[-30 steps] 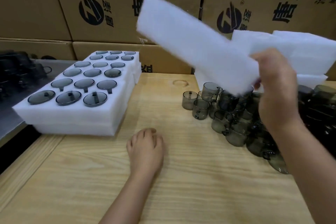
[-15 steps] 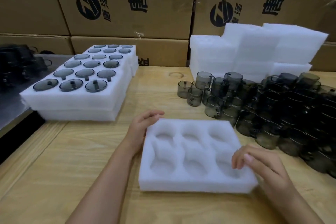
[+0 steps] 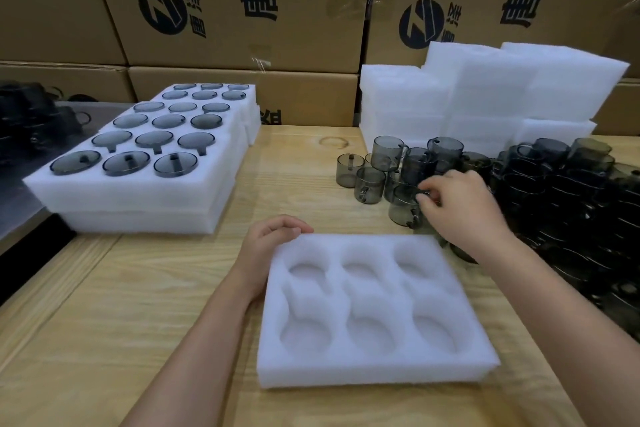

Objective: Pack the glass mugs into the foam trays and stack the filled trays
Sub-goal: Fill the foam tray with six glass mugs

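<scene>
"Six pockets in the foam tray (image 3: 346,374), all empty, and it lies flat on the counter (image 3: 138,305) right in front of me," I call over the link. "My right grip (image 3: 464,208) is pinching the rim of one mug (image 3: 403,210) at the near edge of the loose cluster (image 3: 384,152). My left grip (image 3: 273,250) rests loosely curled against the tray's far left corner, holding nothing."

"So what worries you?"

"Neighbours. That mug stands touching others, with handles pointing every way. If I lift at a slant, I judge a handle could hook the next one and tip it. The tall pile (image 3: 571,191) on the right is stacked mug on mug."

"And the pinch itself?"

"Rim only, on smooth glass. I'd guess it could slip or swing and knock the rest. The foam looks light too, so pressing a mug in off-centre may shove the tray unless my left grip bears down. The filled trays (image 3: 138,191) sit well apart on the left, out of harm."
</scene>
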Tool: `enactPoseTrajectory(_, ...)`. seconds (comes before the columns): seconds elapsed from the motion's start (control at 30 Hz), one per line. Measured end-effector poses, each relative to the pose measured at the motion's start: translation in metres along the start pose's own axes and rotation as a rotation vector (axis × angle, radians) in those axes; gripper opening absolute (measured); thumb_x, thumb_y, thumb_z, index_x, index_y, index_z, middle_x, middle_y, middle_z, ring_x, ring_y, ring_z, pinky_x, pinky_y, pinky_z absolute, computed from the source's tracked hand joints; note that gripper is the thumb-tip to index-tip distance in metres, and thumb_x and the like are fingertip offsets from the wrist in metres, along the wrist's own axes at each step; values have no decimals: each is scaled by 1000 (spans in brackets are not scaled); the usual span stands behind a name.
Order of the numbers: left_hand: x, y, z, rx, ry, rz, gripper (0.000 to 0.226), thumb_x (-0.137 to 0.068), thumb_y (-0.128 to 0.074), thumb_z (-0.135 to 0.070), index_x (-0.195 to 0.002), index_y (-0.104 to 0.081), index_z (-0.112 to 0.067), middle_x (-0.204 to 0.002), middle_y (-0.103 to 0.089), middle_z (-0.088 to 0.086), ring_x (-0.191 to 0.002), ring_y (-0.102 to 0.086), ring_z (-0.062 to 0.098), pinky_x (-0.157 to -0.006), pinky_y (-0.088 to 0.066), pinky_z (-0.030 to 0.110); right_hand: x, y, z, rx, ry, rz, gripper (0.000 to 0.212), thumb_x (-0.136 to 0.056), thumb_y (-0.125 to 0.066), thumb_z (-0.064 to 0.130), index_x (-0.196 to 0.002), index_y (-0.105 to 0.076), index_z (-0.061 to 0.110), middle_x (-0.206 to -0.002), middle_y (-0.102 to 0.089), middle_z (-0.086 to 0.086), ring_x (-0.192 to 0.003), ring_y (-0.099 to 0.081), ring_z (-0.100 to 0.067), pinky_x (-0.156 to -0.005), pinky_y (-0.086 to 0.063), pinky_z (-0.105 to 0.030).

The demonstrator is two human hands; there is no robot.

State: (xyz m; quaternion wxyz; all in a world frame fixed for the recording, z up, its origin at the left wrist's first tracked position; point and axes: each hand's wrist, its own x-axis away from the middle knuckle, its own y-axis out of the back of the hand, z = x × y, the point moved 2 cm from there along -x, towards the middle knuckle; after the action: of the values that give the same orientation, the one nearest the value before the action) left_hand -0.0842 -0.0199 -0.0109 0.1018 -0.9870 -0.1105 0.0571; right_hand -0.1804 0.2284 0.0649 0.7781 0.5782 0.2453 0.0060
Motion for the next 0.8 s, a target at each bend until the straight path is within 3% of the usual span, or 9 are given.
enactPoseTrajectory(0.07, 0, 0, 0, 11, -9, -9, 18, -67, -57, -15, -71, -73, -6, -77, -67, 8, -69, -64, 18, -59, -52, 26, -19, -12, 10, 245, 5, 128, 35, -94, -48, 36, -119, -62, 16, -118, -52, -11, -111, -39, -31, -92, -36, -37)
enactPoseTrajectory(0.13, 0, 1, 0, 22, -16, -6, 22, -69, -56, -17, -75, -72, -4, -80, -68, 10, -72, -64, 19, -60, -52, 27, -28, -24, 14, 375, -21, 215, 35, -93, -49, 36, -116, -63, 15, -121, -46, -12, -114, -36, -31, -93, -35, -37)
enactPoseTrajectory(0.37, -3, 2, 5, 73, 16, 24, 27, -70, -56, -14, -89, -68, 2, -83, -69, 16, -75, -66, 25, -64, -55, 30, -27, -39, 22, 330, -14, 215, 25, -90, -56, 28, -111, -66, 17, -119, -44, -9, -111, -36, -29, -93, -34, -35)
enactPoseTrajectory(0.5, -4, 4, 6, 99, 27, 27, 25, -72, -59, -14, -91, -69, -3, -89, -69, 15, -82, -66, 25, -69, -55, 32, -19, -19, 38, -7, 29, 96, 18, -90, -60, 25, -98, -71, 13, -120, -42, -7, -112, -32, -28, -97, -31, -34)
enactPoseTrajectory(0.6, -3, 3, 5, 58, 17, 29, 27, -71, -62, -14, -95, -68, -4, -91, -70, 14, -83, -66, 24, -72, -54, 33, -4, 8, 66, -319, 81, 8, 12, -86, -64, 20, -85, -72, 11, -120, -47, -6, -113, -38, -24, -89, -24, -18)
enactPoseTrajectory(0.67, -1, 0, 3, 17, -6, 22, 29, -67, -63, -10, -96, -67, -3, -86, -71, 11, -80, -67, 22, -72, -53, 31, 8, 23, 88, -415, 146, 86, 12, -84, -66, 21, -77, -70, 12, -112, -58, -5, -105, -50, -20, -77, -29, -20)
enactPoseTrajectory(0.73, 2, -5, -1, -26, -54, -4, 27, -65, -64, -9, -91, -66, -5, -76, -72, 2, -70, -67, 13, -65, -52, 24, 21, 31, 108, -500, 205, 248, 15, -83, -67, 25, -69, -66, 25, -104, -65, -3, -99, -58, -20, -80, -43, -27)
enactPoseTrajectory(0.8, 4, -9, -4, -112, -105, -54, 18, -65, -66, -7, -83, -67, -11, -65, -70, -7, -60, -64, 4, -56, -49, 18, 30, 31, 120, -543, 222, 370, 12, -83, -67, 27, -71, -68, 26, -104, -67, -4, -97, -62, -20, -85, -50, -36)
